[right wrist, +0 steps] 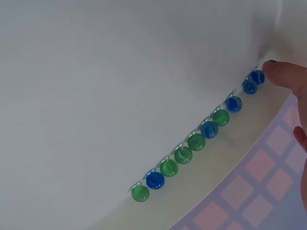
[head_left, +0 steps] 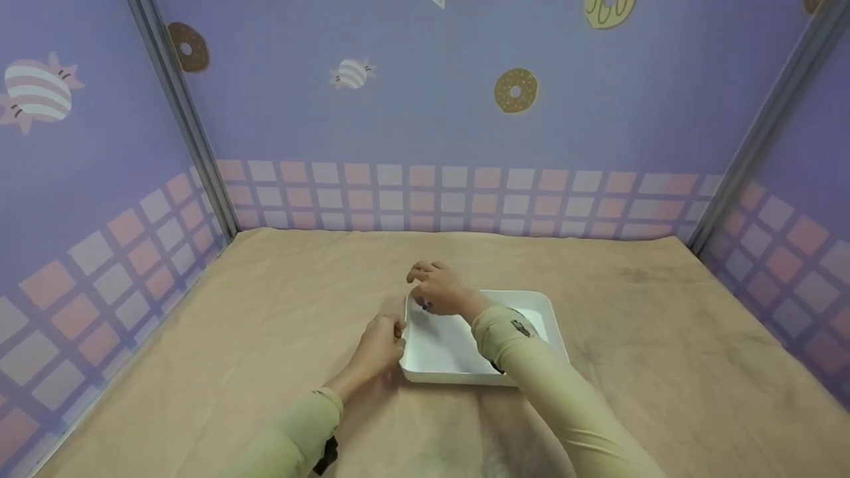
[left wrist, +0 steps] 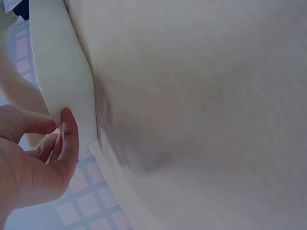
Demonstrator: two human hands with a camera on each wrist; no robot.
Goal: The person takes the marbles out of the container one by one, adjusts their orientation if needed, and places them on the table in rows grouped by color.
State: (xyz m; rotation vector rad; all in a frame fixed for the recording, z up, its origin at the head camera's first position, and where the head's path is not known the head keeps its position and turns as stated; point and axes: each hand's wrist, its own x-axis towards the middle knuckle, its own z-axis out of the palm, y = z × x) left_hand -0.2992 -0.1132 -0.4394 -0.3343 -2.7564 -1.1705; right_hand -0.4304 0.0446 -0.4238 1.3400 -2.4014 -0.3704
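Ten blue and green marbles can be counted in the right wrist view, strung in a slanting row from lower centre to upper right, along the foot of one wall of a white tray. In the head view the tray sits on tan cloth, just below and right of the frame's centre. At its left edge, the left hand pinches the rim between thumb and finger. The right hand is over the tray's upper left corner, its thumb beside the last marbles in the row; a dark blue speck shows at the thumb tip, but whether this hand grasps a marble cannot be told. A tug or lift by the left hand would likely tip the tray and set the row rolling. A nudge from the right thumb could knock the end marbles into their neighbours. Smooth, round marbles may also slip from a light pinch, and one dropped outside the low wall would probably roll off across the cloth.
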